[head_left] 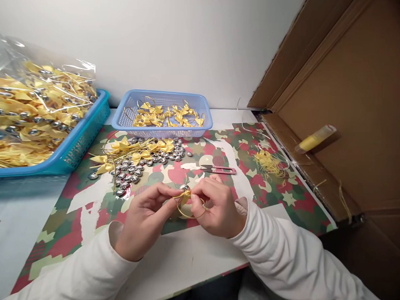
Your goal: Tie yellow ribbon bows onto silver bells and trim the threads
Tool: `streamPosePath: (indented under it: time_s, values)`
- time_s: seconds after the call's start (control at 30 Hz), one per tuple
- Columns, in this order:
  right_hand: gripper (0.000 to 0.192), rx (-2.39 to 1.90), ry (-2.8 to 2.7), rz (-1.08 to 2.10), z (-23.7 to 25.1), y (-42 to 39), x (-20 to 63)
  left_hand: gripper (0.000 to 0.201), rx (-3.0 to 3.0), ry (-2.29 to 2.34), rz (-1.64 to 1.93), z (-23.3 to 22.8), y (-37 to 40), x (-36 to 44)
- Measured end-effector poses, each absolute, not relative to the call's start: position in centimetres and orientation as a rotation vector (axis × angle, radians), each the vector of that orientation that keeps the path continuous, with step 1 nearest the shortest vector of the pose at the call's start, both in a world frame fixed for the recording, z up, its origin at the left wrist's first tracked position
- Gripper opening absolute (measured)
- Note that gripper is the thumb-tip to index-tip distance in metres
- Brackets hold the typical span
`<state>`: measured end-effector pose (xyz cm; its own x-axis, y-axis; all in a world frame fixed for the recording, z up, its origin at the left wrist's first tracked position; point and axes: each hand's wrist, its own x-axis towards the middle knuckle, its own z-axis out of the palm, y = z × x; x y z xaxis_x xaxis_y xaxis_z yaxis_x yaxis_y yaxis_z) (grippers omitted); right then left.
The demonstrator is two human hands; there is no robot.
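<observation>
Between my hands is a yellow ribbon bow (186,197) with a loop of gold cord hanging below it. A silver bell (184,187) shows just above the bow. My left hand (147,223) pinches the bow's left side between thumb and fingertips. From the other side my right hand (217,206) is closed on the bow and its cord, with the fingers bent. Beyond them lie loose silver bells (128,173) and a pile of yellow bows (120,146) with gold cords. Thread snips (220,170) with a pink handle rest behind my right hand.
A blue basket (161,131) at the back holds finished-looking bows. At left, a larger blue basket (77,147) carries a clear bag (39,103) full of bows and bells. Yellow thread scraps (268,164) lie at right, near a cardboard wall (347,108) with a yellow-filled tube (316,138).
</observation>
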<state>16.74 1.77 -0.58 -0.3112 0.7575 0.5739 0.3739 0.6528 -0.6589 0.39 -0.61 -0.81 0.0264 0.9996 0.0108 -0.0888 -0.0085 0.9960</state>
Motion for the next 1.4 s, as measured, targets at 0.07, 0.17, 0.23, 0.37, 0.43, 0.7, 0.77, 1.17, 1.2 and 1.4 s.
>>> streamPosePath:
  time_s: [0.07, 0.17, 0.23, 0.37, 0.43, 0.7, 0.77, 1.17, 1.2, 1.4]
  values:
    - [0.017, -0.885, -1.907, 0.543, -0.6, 1.8, 16.8, 0.012, 1.048, 1.108, 1.213, -0.8, -0.5, 0.4]
    - [0.017, -0.895, -1.913, 0.560, -0.6, 1.7, 16.8, 0.021, 0.955, 1.090, 1.160, -0.8, -0.4, 0.3]
    - [0.017, -0.908, -1.940, 0.535, -0.6, 1.8, 16.8, 0.023, 0.969, 1.079, 1.123, -0.7, -0.4, 0.3]
    - [0.017, -0.897, -1.996, 0.400, -0.7, 1.9, 16.9, 0.020, 1.125, 1.043, 1.138, -0.4, -0.2, 0.2]
    - [0.017, -0.876, -2.034, 0.308, -0.8, 2.1, 17.0, 0.014, 1.204, 1.062, 1.180, -0.3, -0.1, 0.2]
    - [0.014, -0.833, -2.052, 0.285, -0.8, 2.2, 17.2, 0.006, 1.484, 1.150, 1.260, -0.2, -0.4, -0.1]
    - [0.015, -0.882, -2.016, 0.464, -0.5, 2.1, 17.3, 0.006, 1.462, 1.147, 1.240, -0.1, -0.5, 0.0]
    - [0.029, -0.983, -1.932, 0.659, 0.0, 1.9, 17.5, 0.002, 1.437, 1.099, 1.282, 0.0, -0.5, 0.3]
    - [0.028, -0.982, -1.922, 0.644, 0.0, 1.9, 17.5, 0.003, 1.439, 1.082, 1.268, 0.1, -0.5, 0.2]
    - [0.006, -0.767, -1.938, 0.438, -0.2, 2.1, 17.4, 0.018, 1.426, 0.992, 1.231, 0.2, -0.3, 0.1]
